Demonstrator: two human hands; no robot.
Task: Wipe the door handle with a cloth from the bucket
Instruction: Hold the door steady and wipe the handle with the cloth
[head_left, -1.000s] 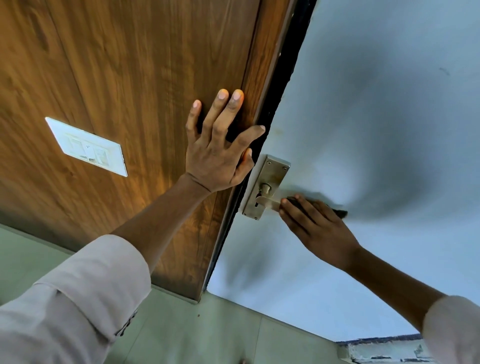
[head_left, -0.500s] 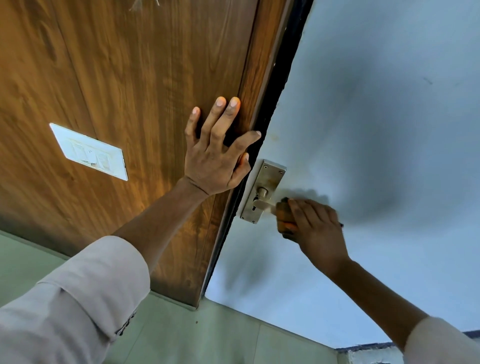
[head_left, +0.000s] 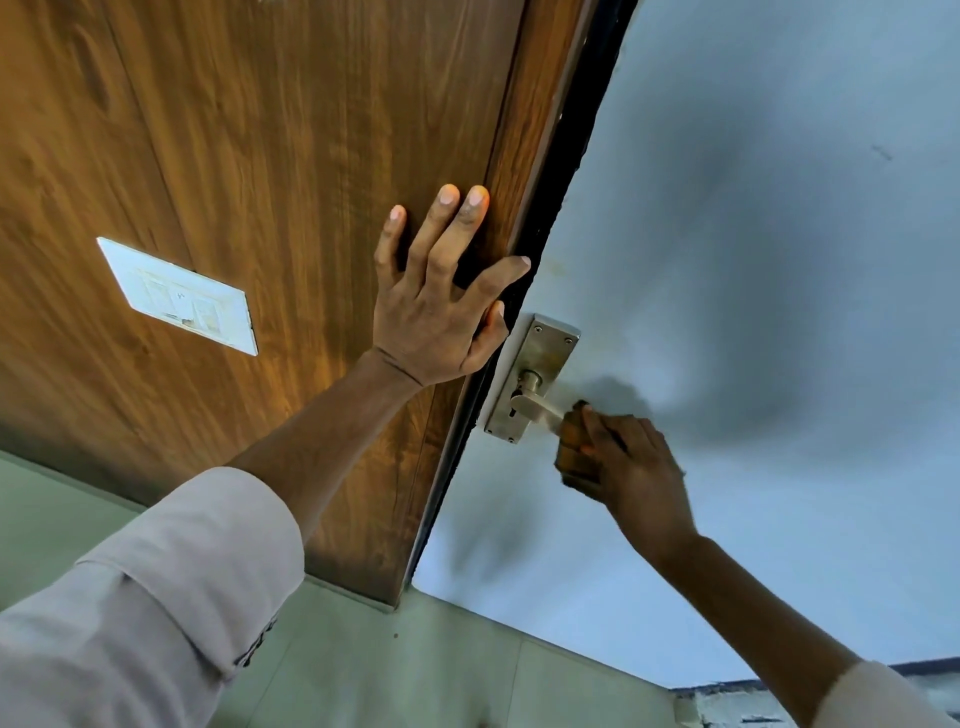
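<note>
- The right hand (head_left: 631, 467) is clutching a small orange-brown cloth (head_left: 571, 447) wrapped around the silver metal lever handle (head_left: 537, 408); the lever is running rightward from its backplate (head_left: 535, 374) on the pale blue door (head_left: 753, 234)
- The left hand (head_left: 441, 306) is lying spread flat on the brown wooden frame (head_left: 291, 182), gripping nothing; the right hand is nearer the lever, so I judge that hand's strokes should be running along that axis

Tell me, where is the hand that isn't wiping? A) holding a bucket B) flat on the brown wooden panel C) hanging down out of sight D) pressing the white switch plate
B: the left hand lies open with fingers spread on the wooden panel, apart from the switch plate, while the right hand holds the cloth at the door handle.
</note>
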